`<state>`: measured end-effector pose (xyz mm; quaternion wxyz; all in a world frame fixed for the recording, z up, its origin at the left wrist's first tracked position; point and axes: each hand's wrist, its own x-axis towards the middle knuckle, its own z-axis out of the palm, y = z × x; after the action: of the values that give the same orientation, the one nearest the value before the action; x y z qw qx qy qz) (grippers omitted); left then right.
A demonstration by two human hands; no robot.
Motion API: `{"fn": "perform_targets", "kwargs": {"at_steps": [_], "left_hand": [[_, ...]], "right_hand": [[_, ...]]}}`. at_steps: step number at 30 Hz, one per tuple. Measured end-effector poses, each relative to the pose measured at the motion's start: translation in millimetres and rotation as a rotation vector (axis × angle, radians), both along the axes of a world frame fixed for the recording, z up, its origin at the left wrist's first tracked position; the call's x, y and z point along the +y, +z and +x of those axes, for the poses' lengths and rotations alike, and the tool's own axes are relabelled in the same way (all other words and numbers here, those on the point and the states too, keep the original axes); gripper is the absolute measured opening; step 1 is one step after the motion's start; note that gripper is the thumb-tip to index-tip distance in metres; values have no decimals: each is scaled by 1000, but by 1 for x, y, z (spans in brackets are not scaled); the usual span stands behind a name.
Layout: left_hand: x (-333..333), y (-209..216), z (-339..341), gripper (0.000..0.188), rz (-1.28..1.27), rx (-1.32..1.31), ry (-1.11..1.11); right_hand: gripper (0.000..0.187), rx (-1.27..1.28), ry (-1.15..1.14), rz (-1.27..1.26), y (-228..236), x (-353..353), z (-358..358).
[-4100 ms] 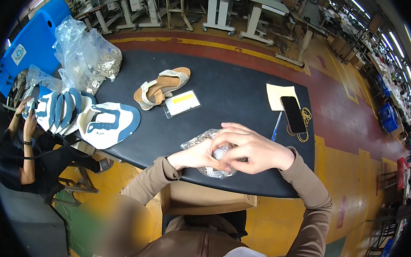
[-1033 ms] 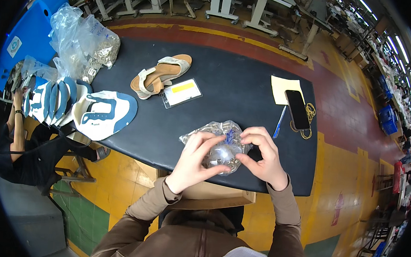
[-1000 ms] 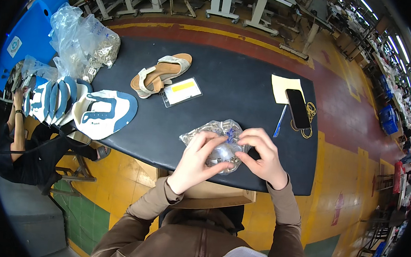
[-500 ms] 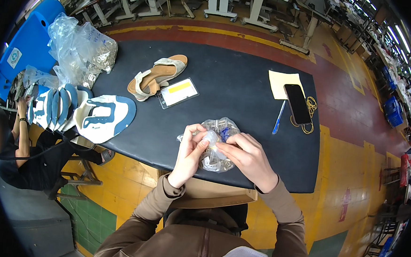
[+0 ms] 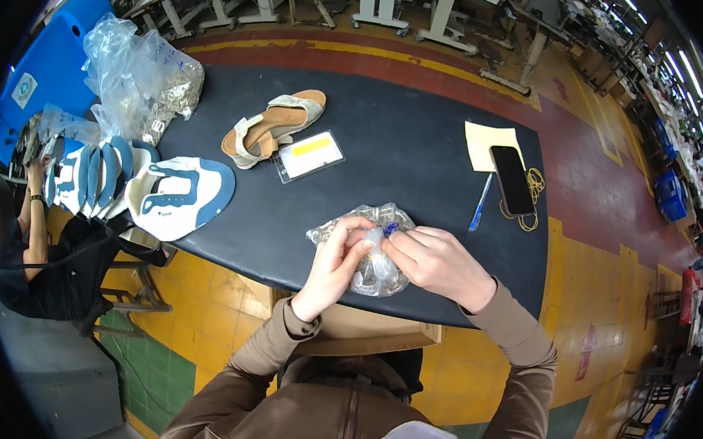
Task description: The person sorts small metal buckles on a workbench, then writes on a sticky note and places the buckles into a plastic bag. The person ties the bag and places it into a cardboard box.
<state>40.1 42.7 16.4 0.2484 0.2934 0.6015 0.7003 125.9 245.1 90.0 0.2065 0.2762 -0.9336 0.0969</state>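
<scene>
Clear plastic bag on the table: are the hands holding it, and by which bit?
Yes. The left hand pinches the clear plastic bag by its gathered part; the right hand is there too, its exact grip hidden.

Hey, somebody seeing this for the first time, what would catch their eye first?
Probably the clear bag of small metallic pieces near the front edge of the black table, with the left hand and right hand at its gathered top. Next, likely the blue-and-white uppers at the table's left end, and the lone sandal just beyond them to the right.
</scene>
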Motion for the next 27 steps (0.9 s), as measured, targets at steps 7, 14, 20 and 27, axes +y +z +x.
{"fn": "perform_targets", "kwargs": {"at_steps": [7,14,20,27], "left_hand": [[-5,6,5,40,181,-173,-115],[0,9,4,30,228,-347,-102],[0,12,0,29,215,-362,-107],[9,6,9,25,290,-290,-20]], "right_hand": [[16,-25,139,-311,-1,8,-5],[19,10,122,-501,-29,11,-6],[11,29,93,-541,-27,6,-11],[17,-353,370,-847,-8,10,3]]}}
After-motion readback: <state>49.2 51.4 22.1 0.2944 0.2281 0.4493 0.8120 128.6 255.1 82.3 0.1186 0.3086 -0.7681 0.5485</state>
